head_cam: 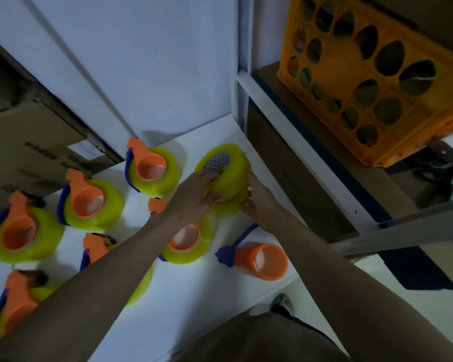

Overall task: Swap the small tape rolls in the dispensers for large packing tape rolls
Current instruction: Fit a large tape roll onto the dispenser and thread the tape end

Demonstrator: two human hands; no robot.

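Note:
A large yellow tape roll (230,171) with a grey honeycomb core sits tilted at the back right of the white table (183,296), on top of another yellow roll (226,209). My left hand (196,197) grips its left side and my right hand (258,197) holds its right side with fingers curled round the lower edge. An empty orange dispenser (268,261) with a blue handle lies on its side in front of my right arm. Several orange dispensers loaded with yellow rolls (152,171) (89,202) (21,231) stand to the left.
An orange plastic crate (377,74) sits on a shelf to the right, behind a white metal shelf frame (285,118). Cardboard boxes (29,142) stand at the left. The white wall is right behind the table. My left forearm crosses over two loaded dispensers.

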